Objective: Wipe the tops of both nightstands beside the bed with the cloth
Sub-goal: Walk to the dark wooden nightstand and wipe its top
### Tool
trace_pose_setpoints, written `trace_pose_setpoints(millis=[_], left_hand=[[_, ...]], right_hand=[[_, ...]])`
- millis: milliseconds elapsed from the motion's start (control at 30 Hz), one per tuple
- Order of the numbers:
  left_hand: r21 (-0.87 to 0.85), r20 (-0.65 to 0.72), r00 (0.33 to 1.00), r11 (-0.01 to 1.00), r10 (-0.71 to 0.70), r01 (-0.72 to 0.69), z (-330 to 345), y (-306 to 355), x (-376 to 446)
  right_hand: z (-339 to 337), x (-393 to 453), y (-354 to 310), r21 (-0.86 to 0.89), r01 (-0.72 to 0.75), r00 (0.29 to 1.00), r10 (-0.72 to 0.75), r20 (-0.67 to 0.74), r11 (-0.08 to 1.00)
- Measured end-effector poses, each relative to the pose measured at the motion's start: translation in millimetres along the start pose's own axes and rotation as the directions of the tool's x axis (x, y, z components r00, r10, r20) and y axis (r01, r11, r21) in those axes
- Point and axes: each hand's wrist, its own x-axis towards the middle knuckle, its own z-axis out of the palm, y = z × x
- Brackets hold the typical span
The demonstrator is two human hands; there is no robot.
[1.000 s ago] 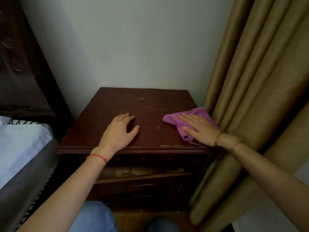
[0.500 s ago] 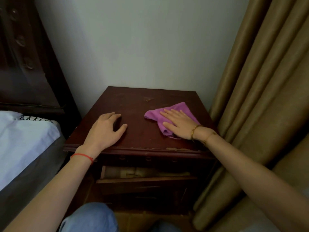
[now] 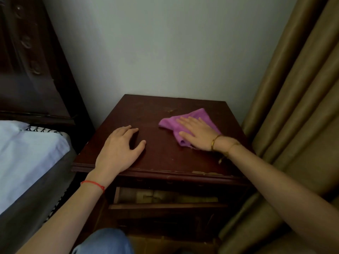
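Observation:
A dark red-brown wooden nightstand (image 3: 161, 154) stands against the wall, its top scuffed and chipped at the front edge. A purple cloth (image 3: 170, 123) lies crumpled on the right half of the top. My right hand (image 3: 197, 132) presses flat on the cloth with straight fingers, gold bracelets at the wrist. My left hand (image 3: 120, 149) rests on the bare wood near the front left, fingers slightly arched, a red thread at the wrist. Only this one nightstand is in view.
The bed (image 3: 27, 153) with a pale sheet and dark headboard (image 3: 31, 66) lies close on the left. Tan curtains (image 3: 293, 107) hang tight against the nightstand's right side. A drawer (image 3: 165, 198) under the top stands partly open. My knee in jeans (image 3: 106, 242) is below.
My right hand has slid the cloth from the front right edge toward the back and middle of the top. The left hand has stayed in place.

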Motion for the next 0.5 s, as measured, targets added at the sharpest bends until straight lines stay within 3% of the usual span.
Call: trace_pose_setpoints(millis=[67, 133, 333, 400, 500], left_hand=[[0.005, -0.003, 1.000, 1.000, 0.001, -0.001, 0, 0, 0], [0.007, 0.007, 1.000, 1.000, 0.002, -0.002, 1, 0, 0], [0.010, 0.005, 1.000, 1.000, 0.004, -0.005, 0, 2, -1], [0.012, -0.001, 1.000, 1.000, 0.009, -0.009, 0, 0, -1], [0.015, 0.000, 1.000, 1.000, 0.011, -0.011, 0, -2, 0]], right_hand=[[6, -12, -17, 0.024, 0.145, 0.989, -0.145, -0.014, 0.989], [4, -10, -7, 0.042, 0.186, 0.983, -0.186, -0.004, 0.982], [-9, 65, 51, -0.035, -0.180, 0.984, 0.180, -0.005, 0.983], [-4, 86, 34, -0.040, -0.140, 0.990, 0.140, -0.013, 0.989], [5, 87, -4, -0.027, 0.051, 0.999, -0.051, -0.007, 0.998]])
